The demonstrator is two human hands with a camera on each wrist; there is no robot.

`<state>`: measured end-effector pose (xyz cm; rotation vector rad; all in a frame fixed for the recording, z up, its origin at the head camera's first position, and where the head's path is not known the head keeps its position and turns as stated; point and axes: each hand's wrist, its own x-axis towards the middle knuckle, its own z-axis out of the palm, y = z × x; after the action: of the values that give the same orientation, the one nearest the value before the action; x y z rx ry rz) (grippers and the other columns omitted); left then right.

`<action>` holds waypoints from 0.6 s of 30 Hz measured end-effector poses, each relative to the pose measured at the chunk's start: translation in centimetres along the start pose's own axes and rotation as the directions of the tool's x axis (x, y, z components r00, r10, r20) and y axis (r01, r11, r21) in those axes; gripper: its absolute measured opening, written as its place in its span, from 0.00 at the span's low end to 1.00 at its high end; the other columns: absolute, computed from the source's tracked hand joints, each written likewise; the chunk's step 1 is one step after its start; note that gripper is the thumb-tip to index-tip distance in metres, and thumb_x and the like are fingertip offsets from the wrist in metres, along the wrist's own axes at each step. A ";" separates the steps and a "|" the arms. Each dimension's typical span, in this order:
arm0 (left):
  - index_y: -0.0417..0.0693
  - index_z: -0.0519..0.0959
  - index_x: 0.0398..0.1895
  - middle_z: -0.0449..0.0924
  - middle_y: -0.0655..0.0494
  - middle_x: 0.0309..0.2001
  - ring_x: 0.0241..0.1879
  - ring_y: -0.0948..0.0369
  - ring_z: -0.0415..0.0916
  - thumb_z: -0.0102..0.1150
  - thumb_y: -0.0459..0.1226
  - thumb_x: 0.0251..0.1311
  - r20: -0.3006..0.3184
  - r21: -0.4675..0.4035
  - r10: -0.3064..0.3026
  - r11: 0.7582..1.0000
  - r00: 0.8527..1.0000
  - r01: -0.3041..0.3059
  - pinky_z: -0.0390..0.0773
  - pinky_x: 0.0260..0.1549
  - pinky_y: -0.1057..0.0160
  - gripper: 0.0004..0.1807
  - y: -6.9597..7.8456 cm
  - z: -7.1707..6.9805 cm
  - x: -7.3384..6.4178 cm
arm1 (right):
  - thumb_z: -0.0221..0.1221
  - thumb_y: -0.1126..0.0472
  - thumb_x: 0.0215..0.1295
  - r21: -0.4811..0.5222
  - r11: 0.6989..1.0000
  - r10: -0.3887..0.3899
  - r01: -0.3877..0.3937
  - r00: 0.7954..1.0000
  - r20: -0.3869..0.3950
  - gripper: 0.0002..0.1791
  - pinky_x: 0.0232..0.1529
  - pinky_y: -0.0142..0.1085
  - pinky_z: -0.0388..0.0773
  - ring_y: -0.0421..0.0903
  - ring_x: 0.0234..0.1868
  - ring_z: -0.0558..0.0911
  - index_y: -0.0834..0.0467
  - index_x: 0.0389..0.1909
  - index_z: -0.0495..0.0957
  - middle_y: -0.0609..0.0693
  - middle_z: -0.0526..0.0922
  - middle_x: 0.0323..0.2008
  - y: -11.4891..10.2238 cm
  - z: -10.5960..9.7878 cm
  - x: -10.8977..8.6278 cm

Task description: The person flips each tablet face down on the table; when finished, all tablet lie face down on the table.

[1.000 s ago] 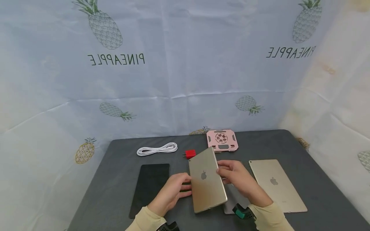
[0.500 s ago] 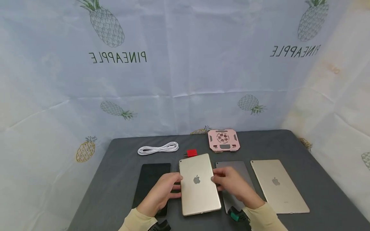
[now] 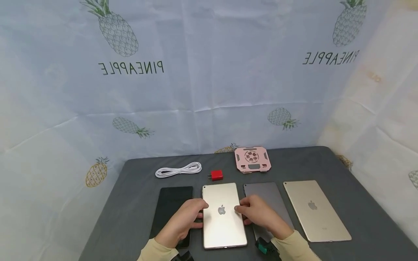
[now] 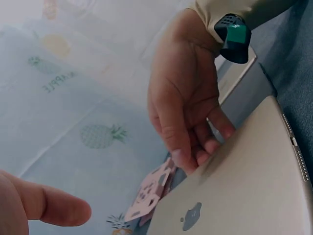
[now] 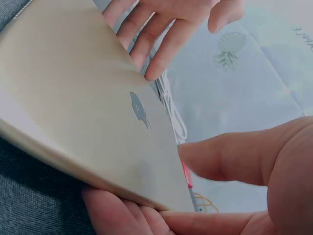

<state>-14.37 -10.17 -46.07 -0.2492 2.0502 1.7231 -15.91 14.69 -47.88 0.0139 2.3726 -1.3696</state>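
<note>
Gold tablet (image 3: 224, 230), centre: is flanked at nine o'clock by left hand (image 3: 185, 219), fingers spread; at three by right hand (image 3: 260, 212), whose grip cannot be told.

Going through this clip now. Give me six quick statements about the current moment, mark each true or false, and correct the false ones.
1. The left hand and right hand are at opposite sides of one gold tablet. True.
2. Its logo is face down. False: it faces up.
3. The cable is white and bundled. True.
4. The plug is black. False: it is red.
5. The gray tablet lies between two gold ones. True.
6. The pink piece is nearer the person than the tablets. False: it lies beyond them, near the far edge of the table.
</note>
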 end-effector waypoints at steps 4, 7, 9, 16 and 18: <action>0.26 0.72 0.68 0.69 0.32 0.68 0.57 0.40 0.74 0.56 0.43 0.68 0.014 0.010 -0.002 1.000 1.000 0.002 0.86 0.52 0.38 0.33 -0.2 0.1 -0.2 | 0.66 0.59 0.73 -0.008 1.000 0.025 -0.025 1.000 -0.016 0.17 0.36 0.43 0.91 0.46 0.36 0.88 0.69 0.50 0.86 0.53 0.88 0.37 0.0 0.2 -0.2; 0.28 0.75 0.65 0.71 0.35 0.66 0.57 0.43 0.72 0.56 0.43 0.68 0.015 0.030 0.016 0.999 1.000 -0.016 0.84 0.54 0.40 0.30 -0.1 0.2 -0.3 | 0.66 0.58 0.73 -0.015 0.999 0.033 -0.033 0.999 -0.029 0.17 0.36 0.43 0.91 0.46 0.36 0.88 0.69 0.50 0.87 0.53 0.88 0.38 -0.1 0.3 -0.2; 0.27 0.75 0.66 0.72 0.36 0.65 0.58 0.43 0.71 0.56 0.42 0.68 0.020 0.051 0.038 0.998 0.999 -0.039 0.82 0.59 0.39 0.30 0.0 0.2 -0.4 | 0.67 0.57 0.73 -0.018 0.999 0.036 -0.036 0.999 -0.040 0.18 0.36 0.43 0.91 0.46 0.36 0.87 0.70 0.51 0.86 0.53 0.88 0.38 -0.1 0.3 -0.2; 0.25 0.75 0.65 0.74 0.34 0.69 0.67 0.42 0.71 0.56 0.42 0.69 0.033 0.123 0.095 0.987 0.995 -0.098 0.74 0.68 0.34 0.30 0.1 0.5 -0.3 | 0.68 0.57 0.71 -0.039 0.999 0.025 -0.028 0.997 -0.068 0.20 0.37 0.44 0.91 0.46 0.35 0.88 0.70 0.52 0.86 0.53 0.88 0.39 -0.1 0.3 -0.2; 0.23 0.73 0.68 0.72 0.30 0.71 0.69 0.39 0.71 0.56 0.41 0.69 0.032 0.128 0.100 0.986 0.994 -0.103 0.74 0.69 0.34 0.32 0.1 0.7 -0.3 | 0.68 0.57 0.71 -0.047 0.999 0.025 -0.029 0.997 -0.069 0.20 0.37 0.44 0.91 0.46 0.34 0.87 0.70 0.52 0.87 0.53 0.88 0.39 -0.1 0.3 -0.3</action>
<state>-13.99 -9.56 -45.88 -0.0828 2.1795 1.6340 -15.61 14.44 -47.82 0.0807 2.4516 -1.3198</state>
